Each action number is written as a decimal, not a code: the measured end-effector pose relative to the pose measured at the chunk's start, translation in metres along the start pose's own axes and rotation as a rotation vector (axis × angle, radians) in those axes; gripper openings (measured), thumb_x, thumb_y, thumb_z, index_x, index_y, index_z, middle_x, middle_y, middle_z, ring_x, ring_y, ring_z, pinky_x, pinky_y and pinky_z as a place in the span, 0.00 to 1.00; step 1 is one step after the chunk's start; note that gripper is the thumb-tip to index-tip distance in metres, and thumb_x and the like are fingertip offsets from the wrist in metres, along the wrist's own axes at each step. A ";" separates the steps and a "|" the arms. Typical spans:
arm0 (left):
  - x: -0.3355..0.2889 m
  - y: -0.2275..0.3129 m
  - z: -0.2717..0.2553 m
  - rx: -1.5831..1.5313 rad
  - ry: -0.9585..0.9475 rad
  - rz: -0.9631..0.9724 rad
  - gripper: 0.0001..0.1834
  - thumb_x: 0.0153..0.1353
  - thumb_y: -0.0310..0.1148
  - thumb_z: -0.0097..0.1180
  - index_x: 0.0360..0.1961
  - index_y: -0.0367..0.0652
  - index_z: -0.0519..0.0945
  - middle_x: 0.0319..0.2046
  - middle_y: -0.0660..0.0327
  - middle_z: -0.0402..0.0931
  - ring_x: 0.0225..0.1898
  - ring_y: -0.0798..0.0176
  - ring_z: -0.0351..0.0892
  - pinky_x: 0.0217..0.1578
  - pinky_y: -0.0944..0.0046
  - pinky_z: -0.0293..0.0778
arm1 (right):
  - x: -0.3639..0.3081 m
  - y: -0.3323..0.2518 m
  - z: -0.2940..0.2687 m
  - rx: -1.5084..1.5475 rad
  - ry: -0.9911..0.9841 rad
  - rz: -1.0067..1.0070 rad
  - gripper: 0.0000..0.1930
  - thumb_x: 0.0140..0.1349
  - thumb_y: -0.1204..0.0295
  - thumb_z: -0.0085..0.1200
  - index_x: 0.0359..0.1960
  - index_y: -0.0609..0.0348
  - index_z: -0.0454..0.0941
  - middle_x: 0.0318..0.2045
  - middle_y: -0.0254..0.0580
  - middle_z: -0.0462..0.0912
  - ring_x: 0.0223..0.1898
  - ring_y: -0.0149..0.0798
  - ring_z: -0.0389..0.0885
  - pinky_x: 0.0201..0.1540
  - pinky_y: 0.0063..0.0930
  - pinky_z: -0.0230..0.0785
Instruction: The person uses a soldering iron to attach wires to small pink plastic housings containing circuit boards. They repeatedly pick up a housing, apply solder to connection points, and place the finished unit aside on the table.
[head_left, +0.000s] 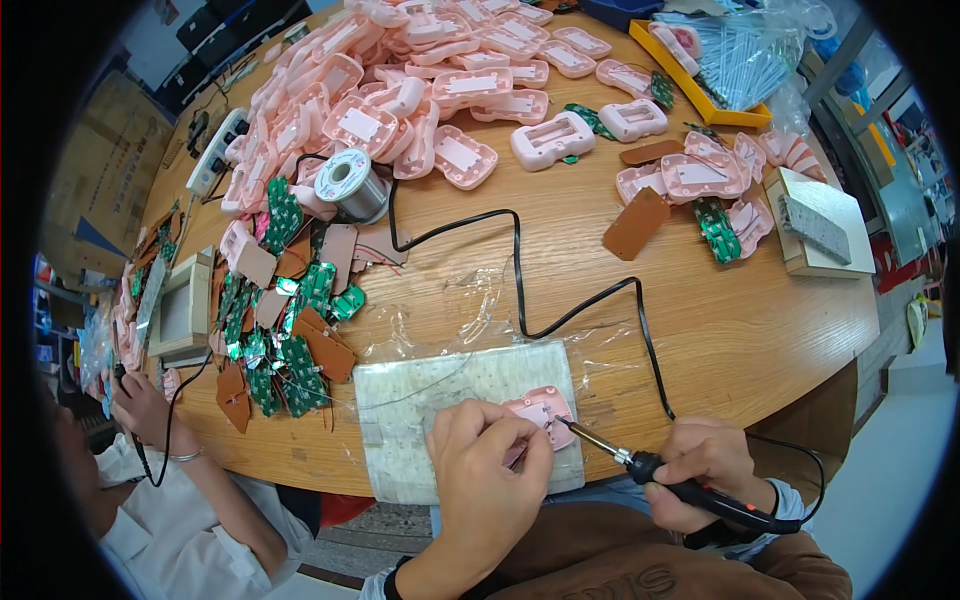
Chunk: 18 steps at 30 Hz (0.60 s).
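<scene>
My right hand (702, 470) is wrapped round the black handle of a soldering iron (690, 488). The iron's metal tip reaches left and meets, or nearly meets, a small pink plastic shell (548, 402) with a pale panel inside. That shell lies on a whitish, stained work mat (400, 440) at the table's near edge. Over the shell's near left side is my left hand (490, 470), thumb and fingers pinched together; what they hold is hidden. A thin wire (425, 388) curves across the mat toward this hand.
A big heap of pink shells (440, 90) covers the far table. Green circuit boards (300, 365) and brown plates pile at left beside a solder spool (352, 185). The iron's black cord (517, 260) zigzags across the table. Another person's hand (140, 408) is at far left.
</scene>
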<state>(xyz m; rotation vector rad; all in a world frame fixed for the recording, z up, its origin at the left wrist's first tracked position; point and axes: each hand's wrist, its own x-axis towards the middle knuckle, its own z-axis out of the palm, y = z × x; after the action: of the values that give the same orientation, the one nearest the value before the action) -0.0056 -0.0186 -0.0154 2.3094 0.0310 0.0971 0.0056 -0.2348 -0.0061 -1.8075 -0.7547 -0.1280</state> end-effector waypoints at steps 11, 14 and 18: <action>0.003 0.002 -0.007 -0.106 -0.009 -0.068 0.02 0.47 0.24 0.63 0.24 0.39 0.82 0.28 0.59 0.74 0.36 0.57 0.71 0.38 0.61 0.68 | -0.003 0.003 -0.002 0.004 0.059 -0.008 0.14 0.40 0.81 0.63 0.30 0.57 0.73 0.17 0.38 0.73 0.14 0.37 0.70 0.16 0.27 0.60; 0.004 0.003 -0.007 -0.010 -0.012 0.000 0.03 0.47 0.24 0.64 0.24 0.40 0.82 0.28 0.59 0.74 0.36 0.56 0.71 0.38 0.61 0.68 | -0.003 0.003 -0.002 -0.002 0.065 -0.011 0.14 0.40 0.80 0.64 0.30 0.57 0.74 0.17 0.38 0.73 0.15 0.37 0.70 0.16 0.27 0.60; 0.004 0.004 -0.005 0.044 -0.009 0.004 0.03 0.47 0.24 0.64 0.24 0.40 0.82 0.28 0.59 0.74 0.36 0.56 0.71 0.38 0.61 0.67 | -0.002 0.003 0.000 0.001 0.022 -0.006 0.14 0.39 0.80 0.64 0.29 0.57 0.74 0.17 0.38 0.73 0.15 0.38 0.71 0.17 0.27 0.61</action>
<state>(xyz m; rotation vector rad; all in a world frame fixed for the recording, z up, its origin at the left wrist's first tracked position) -0.0019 -0.0178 -0.0085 2.3535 0.0240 0.0884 0.0055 -0.2363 -0.0096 -1.7998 -0.7444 -0.1516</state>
